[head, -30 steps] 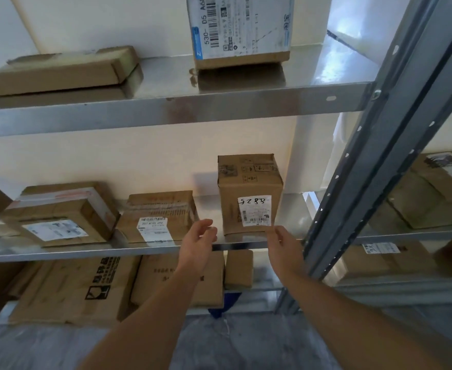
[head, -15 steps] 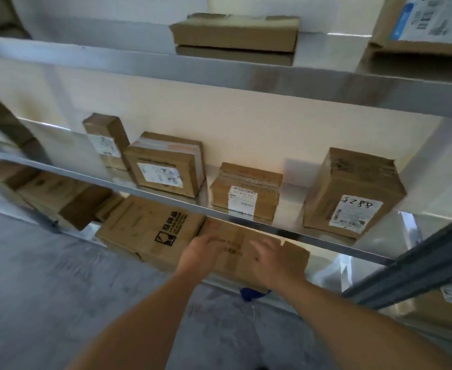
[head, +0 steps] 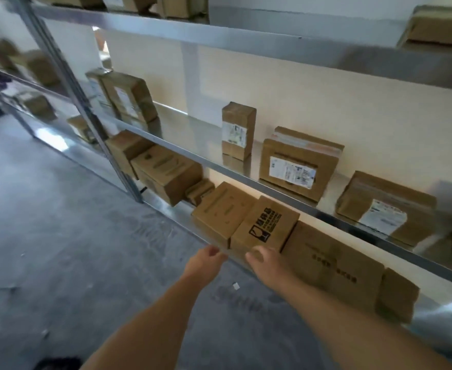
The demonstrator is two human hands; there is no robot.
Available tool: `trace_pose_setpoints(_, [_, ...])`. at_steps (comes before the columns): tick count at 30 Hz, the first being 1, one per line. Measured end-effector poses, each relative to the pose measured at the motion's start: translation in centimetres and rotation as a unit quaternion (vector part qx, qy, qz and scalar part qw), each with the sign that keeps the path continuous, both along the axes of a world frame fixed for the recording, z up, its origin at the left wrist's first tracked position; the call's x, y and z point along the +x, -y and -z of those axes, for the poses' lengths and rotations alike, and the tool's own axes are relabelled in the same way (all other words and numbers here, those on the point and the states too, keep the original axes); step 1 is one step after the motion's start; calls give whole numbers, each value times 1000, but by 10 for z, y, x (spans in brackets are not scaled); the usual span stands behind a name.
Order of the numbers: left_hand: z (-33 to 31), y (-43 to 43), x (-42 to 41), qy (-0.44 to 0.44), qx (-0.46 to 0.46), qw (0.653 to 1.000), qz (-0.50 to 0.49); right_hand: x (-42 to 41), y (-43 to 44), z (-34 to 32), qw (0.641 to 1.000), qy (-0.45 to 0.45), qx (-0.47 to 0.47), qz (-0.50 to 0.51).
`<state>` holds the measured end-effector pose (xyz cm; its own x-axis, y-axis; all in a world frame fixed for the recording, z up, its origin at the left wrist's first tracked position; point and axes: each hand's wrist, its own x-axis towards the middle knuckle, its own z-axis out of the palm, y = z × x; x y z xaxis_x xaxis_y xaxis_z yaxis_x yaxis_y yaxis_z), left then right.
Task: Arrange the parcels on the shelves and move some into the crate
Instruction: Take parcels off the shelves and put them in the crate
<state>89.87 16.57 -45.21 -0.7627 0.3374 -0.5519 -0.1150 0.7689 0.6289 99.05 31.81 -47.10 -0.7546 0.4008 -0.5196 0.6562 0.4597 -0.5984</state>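
Cardboard parcels fill a metal rack. On the bottom shelf a brown box with a black printed logo (head: pixel 266 227) lies between a plain box (head: pixel 221 210) on its left and a long flat box (head: pixel 334 259) on its right. My left hand (head: pixel 206 259) hovers at the shelf's front edge just left of the logo box, fingers loosely curled, holding nothing. My right hand (head: pixel 263 259) reaches the front face of the logo box, fingers relaxed; whether it touches is unclear. No crate is in view.
On the middle shelf (head: pixel 246 178) stand an upright labelled box (head: pixel 237 130), a wide labelled box (head: pixel 298 164) and a flat labelled parcel (head: pixel 385 208). More boxes (head: pixel 166 174) sit at bottom left. A grey upright post (head: pixel 86 108) stands left; concrete floor (head: pixel 72 236) lies below.
The view has swung left and down along the rack. Both hands left the marked box on the middle shelf, dropped, and now sit at the logo box on the bottom shelf.
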Motion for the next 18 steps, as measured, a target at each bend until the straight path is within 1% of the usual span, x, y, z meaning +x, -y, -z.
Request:
trace_pose_setpoints(4, [0,33,-32,2,10,1000,-26,-34,29,0,999,25,-20,-22])
trace_pose_setpoints(7, [3,55,-54,3,8,999,-42,-59,44,1,999,17,-44,-22])
trace_pose_setpoints(10, [7,73,-77,6,4,997,-72,-87,54,5,998,27,-51,-24])
trace_pose_setpoints(14, [11,88,-127,-1,5,994,-105,-146,68,7,996,17,-91,-17])
trace_pose_setpoints(18, [11,89,-186,-12,-9,993,-120,-207,71,12,994,-1,-105,-21])
